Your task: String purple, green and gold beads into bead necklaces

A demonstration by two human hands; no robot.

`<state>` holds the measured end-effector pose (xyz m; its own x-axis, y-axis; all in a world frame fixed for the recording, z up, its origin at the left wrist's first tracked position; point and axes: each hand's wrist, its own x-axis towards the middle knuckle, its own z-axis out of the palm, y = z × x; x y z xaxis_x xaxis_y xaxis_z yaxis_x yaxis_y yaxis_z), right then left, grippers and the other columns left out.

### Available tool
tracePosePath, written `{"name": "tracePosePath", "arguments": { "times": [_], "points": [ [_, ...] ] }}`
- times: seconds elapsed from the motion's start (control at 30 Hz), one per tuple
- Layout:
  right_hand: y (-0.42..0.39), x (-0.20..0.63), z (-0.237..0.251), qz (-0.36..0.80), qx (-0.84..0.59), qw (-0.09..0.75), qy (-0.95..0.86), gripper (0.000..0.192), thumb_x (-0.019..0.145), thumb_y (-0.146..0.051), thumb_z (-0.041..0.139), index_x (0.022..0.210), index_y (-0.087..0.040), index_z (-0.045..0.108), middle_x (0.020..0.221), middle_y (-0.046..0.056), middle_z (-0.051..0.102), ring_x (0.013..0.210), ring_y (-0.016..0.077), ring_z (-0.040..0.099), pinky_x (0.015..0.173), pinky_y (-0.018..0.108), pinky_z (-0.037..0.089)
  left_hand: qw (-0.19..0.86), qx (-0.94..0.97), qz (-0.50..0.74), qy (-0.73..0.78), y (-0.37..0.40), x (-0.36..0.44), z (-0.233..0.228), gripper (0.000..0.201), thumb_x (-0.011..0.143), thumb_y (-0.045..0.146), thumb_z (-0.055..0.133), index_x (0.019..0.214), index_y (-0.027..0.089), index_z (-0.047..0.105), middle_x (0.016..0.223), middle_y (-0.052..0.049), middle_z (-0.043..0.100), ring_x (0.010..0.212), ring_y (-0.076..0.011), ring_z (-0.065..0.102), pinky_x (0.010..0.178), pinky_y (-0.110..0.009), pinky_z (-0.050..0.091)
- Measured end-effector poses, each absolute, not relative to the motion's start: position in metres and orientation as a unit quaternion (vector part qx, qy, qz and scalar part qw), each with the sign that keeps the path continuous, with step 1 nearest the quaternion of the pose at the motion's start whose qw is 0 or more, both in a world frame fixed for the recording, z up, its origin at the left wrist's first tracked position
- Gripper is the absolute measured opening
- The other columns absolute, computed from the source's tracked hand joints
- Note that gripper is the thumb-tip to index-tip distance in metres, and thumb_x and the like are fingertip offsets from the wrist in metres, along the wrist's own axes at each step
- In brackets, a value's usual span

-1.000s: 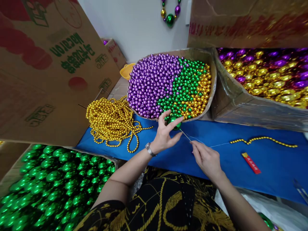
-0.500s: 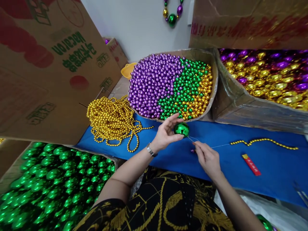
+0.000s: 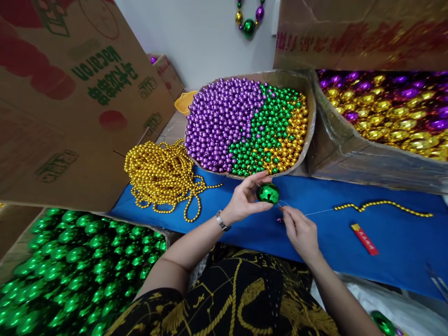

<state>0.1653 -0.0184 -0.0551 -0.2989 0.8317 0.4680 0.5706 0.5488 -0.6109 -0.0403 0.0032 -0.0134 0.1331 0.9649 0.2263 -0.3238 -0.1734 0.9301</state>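
Left hand around the ball, right hand at the needle

Over the link I see the left hand partly curled, thumb below and fingers above and behind, with the ball held between them. It sits over the table, just in front of the tub of small beads. The right hand is pinched shut, fingertips on what I take for a needle, close to the ball's right side.

I judge the stringing partway along: the gold run is already on the thread, and the ball is being joined to that line. Whether the needle has passed fully through, I cannot tell. Seating the ball and closing the strand look undone to me.

Being round, the ball gives me no long axis, and I cannot make out its hole. The needle slants down and rightward from it to the right hand. Beyond, the thread goes right to the gold run, which lies roughly left to right in a shallow wave.

Farther out, I see a packet on the right and a gold heap on the left.
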Motion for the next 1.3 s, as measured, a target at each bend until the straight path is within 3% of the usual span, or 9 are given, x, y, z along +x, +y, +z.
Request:
{"name": "tracePosePath", "arguments": {
  "times": [0.2,0.27,0.37,0.5,0.63,0.73,0.87,0.97,1.3],
  "points": [
    [-0.017,0.166,-0.048,0.318,-0.492,0.336,-0.737,0.025,0.1,-0.034,0.039,0.103,-0.019,0.059,0.083,0.004,0.073,0.07,0.0156,0.071,0.067,0.026,0.057,0.556,0.561,0.53,0.31,0.009,-0.04,-0.004,0.079,0.071,0.028,0.084,0.141,0.028,0.045,0.139,-0.012,0.055,0.129,-0.0267,0.053,0.103,-0.04,0.05],
    [-0.016,0.17,-0.046,0.351,-0.495,0.355,-0.711,0.024,0.1,-0.036,0.04,0.094,-0.021,0.057,0.078,0.003,0.072,0.066,0.0143,0.07,0.064,0.024,0.056,0.525,0.611,0.506,0.307,0.024,-0.045,0.006,0.067,0.083,0.037,0.073,0.142,0.027,0.043,0.139,-0.013,0.055,0.128,-0.026,0.054,0.103,-0.042,0.049],
    [-0.014,0.176,-0.043,0.343,-0.504,0.385,-0.692,0.024,0.099,-0.037,0.042,0.085,-0.022,0.054,0.075,0.002,0.071,0.063,0.0134,0.069,0.06,0.022,0.054,0.344,0.71,0.464,0.403,0.066,-0.046,0.022,0.04,0.096,0.034,0.053,0.133,0.021,0.052,0.127,-0.012,0.063,0.116,-0.0225,0.059,0.099,-0.042,0.048],
    [-0.014,0.182,-0.039,0.298,-0.514,0.403,-0.696,0.022,0.099,-0.033,0.043,0.084,-0.022,0.055,0.072,0.001,0.07,0.061,0.0122,0.067,0.059,0.02,0.052,0.055,0.849,0.212,0.482,0.131,-0.029,0.03,0.023,0.094,0.015,0.049,0.104,0.015,0.068,0.102,-0.012,0.069,0.102,-0.0255,0.057,0.09,-0.045,0.044],
    [-0.017,0.184,-0.037,0.278,-0.509,0.41,-0.704,0.02,0.1,-0.03,0.043,0.088,-0.021,0.056,0.071,-0.001,0.068,0.061,0.0112,0.066,0.06,0.019,0.051,-0.036,0.874,0.102,0.474,0.159,-0.007,0.026,0.026,0.092,0.008,0.044,0.088,0.011,0.07,0.098,-0.018,0.068,0.106,-0.031,0.054,0.082,-0.045,0.042],
    [-0.018,0.188,-0.035,0.257,-0.51,0.408,-0.712,0.02,0.1,-0.029,0.043,0.088,-0.021,0.057,0.07,0.0,0.067,0.06,0.0109,0.065,0.059,0.019,0.05,0.056,0.839,0.198,0.503,0.154,-0.006,0.028,0.018,0.09,0.011,0.053,0.092,0.01,0.07,0.097,-0.017,0.069,0.1,-0.0271,0.057,0.08,-0.04,0.043],
    [-0.016,0.194,-0.031,0.201,-0.526,0.408,-0.719,0.02,0.099,-0.029,0.044,0.092,-0.02,0.059,0.07,0.0,0.067,0.059,0.0119,0.064,0.058,0.021,0.048,0.423,0.661,0.41,0.465,0.124,-0.022,0.038,0.024,0.091,0.03,0.06,0.108,0.015,0.069,0.093,-0.008,0.07,0.076,-0.0131,0.059,0.065,-0.025,0.043],
    [-0.014,0.194,-0.028,0.173,-0.523,0.403,-0.731,0.02,0.099,-0.028,0.043,0.095,-0.02,0.061,0.074,0.002,0.069,0.06,0.0128,0.065,0.058,0.022,0.048,0.623,0.497,0.463,0.388,0.096,-0.031,0.042,0.029,0.088,0.038,0.065,0.109,0.019,0.071,0.093,-0.007,0.069,0.072,-0.0098,0.058,0.057,-0.021,0.04],
    [-0.013,0.187,-0.024,0.119,-0.504,0.406,-0.753,0.018,0.098,-0.025,0.046,0.099,-0.019,0.063,0.087,0.005,0.074,0.072,0.0152,0.071,0.067,0.023,0.053,0.693,0.364,0.514,0.351,0.065,-0.034,0.039,0.028,0.07,0.026,0.083,0.096,0.019,0.076,0.086,-0.003,0.071,0.079,-0.0114,0.066,0.07,-0.023,0.051]
  ]
}}
